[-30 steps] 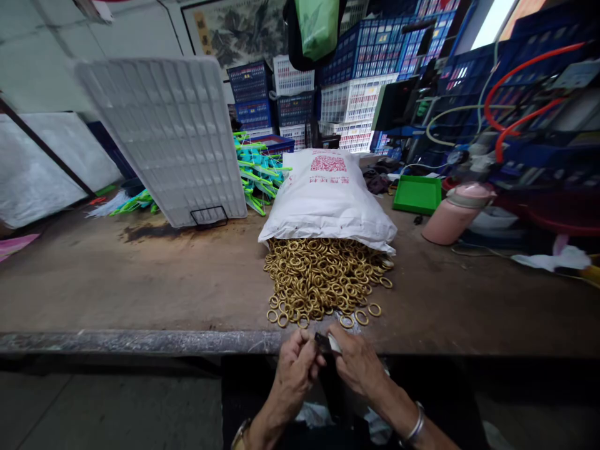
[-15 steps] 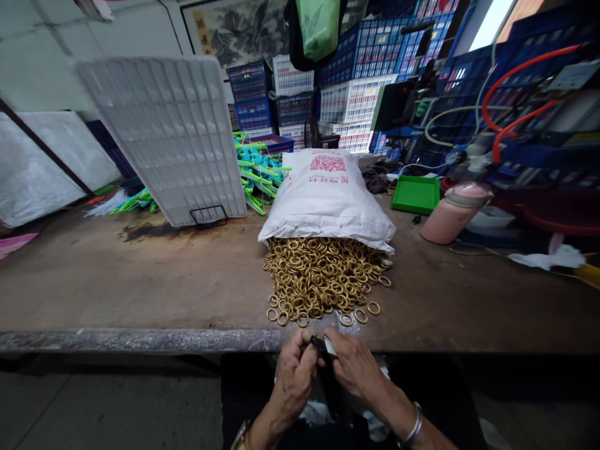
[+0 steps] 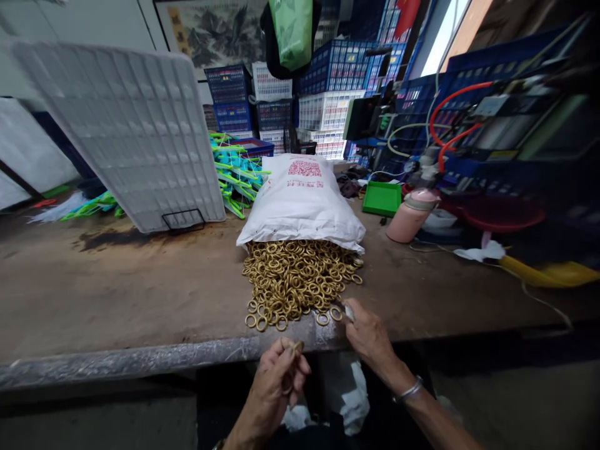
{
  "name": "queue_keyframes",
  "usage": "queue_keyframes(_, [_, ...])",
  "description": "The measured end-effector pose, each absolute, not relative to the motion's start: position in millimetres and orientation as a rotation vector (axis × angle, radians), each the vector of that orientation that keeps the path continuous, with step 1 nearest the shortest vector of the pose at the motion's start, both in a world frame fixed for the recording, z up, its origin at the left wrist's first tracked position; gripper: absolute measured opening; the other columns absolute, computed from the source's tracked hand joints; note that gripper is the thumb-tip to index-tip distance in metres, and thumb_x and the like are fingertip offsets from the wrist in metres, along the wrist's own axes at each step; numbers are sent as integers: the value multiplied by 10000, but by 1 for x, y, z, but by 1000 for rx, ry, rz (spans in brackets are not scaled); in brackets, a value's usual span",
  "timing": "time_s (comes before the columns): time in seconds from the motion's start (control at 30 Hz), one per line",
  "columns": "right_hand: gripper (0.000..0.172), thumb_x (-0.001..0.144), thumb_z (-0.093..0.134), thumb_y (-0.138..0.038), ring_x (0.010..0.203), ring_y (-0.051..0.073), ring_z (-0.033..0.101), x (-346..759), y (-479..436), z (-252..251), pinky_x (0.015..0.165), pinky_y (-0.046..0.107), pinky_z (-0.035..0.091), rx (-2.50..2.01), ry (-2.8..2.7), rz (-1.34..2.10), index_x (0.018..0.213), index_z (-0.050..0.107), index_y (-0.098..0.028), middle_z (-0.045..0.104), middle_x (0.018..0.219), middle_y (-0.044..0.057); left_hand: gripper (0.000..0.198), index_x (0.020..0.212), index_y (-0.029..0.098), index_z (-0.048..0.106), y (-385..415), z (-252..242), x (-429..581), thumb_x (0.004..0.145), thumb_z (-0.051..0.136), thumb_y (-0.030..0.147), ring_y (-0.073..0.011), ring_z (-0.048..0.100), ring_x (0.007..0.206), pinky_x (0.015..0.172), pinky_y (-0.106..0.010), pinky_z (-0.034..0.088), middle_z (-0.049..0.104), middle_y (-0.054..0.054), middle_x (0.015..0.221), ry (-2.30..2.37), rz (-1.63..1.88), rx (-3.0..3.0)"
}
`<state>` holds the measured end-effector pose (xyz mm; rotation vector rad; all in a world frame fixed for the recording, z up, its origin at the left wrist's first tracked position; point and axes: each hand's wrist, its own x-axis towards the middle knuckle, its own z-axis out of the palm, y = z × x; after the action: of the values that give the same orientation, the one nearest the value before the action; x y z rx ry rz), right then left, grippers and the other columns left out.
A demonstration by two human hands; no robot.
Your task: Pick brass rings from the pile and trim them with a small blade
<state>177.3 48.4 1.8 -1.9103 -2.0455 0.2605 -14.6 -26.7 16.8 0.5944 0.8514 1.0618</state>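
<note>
A heap of gold rings (image 3: 300, 278) spills from an open white sack (image 3: 302, 197) onto the brown workbench (image 3: 140, 294). My left hand (image 3: 276, 381) is below the bench's front edge, fingers pinched on a gold ring. My right hand (image 3: 368, 331) rests at the front edge beside the nearest loose rings, closed on a small white-tipped piece I cannot make out. A metal bangle sits on my right wrist.
A white gridded tray (image 3: 126, 131) leans upright at the back left, green and blue hangers (image 3: 234, 172) behind it. A green tray (image 3: 382, 199) and pink flask (image 3: 412, 215) stand right of the sack. Stacked crates, hoses and a yellow scoop (image 3: 548, 272) fill the right.
My hands, which were together below the bench edge, have parted: the right went up to the edge by the loose rings, the left stayed low. The view shifted to the right.
</note>
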Motion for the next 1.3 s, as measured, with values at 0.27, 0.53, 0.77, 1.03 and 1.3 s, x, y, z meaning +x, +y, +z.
queue_keyframes(0.27, [161, 824, 410, -331, 711, 172, 575, 199, 67, -5, 548, 243, 274, -2109, -2017, 208, 900, 476, -205, 608, 844, 45, 229, 772, 151, 481, -24, 6, -14, 716, 589, 345, -73, 480, 482, 341, -145, 301, 594, -44, 738, 780, 1068, 469])
queue_keyframes(0.53, [156, 816, 408, -342, 705, 164, 563, 193, 70, -3, 533, 240, 263, -2123, -2032, 206, 863, 466, -205, 576, 848, 37, 236, 848, 148, 532, -19, 4, -18, 676, 625, 281, -89, 519, 553, 381, -141, 319, 573, -28, 728, 708, 1024, 317])
queue_keyframes(0.77, [94, 788, 412, -304, 578, 148, 511, 184, 58, -8, 527, 235, 300, -1906, -1870, 515, 791, 438, -214, 529, 625, -13, 247, 667, 117, 513, -16, 2, -13, 665, 650, 323, -73, 477, 503, 354, -142, 317, 536, -25, 659, 750, 1021, 379])
queue_keyframes(1.03, [140, 747, 407, -311, 593, 118, 459, 125, 28, 11, 561, 222, 362, -1489, -1764, 973, 703, 479, -199, 500, 622, -26, 370, 897, 156, 513, -12, 0, -10, 672, 615, 432, -54, 373, 353, 335, -153, 292, 470, 62, 482, 1126, 1129, 783])
queue_keyframes(1.3, [172, 688, 464, -361, 499, 86, 376, 114, 20, 6, 475, 193, 307, -1446, -1445, 1469, 662, 472, -192, 401, 527, -66, 173, 765, 141, 612, -14, -3, -14, 726, 571, 304, -107, 450, 580, 571, -208, 361, 539, 0, 631, 1200, 1186, 1097])
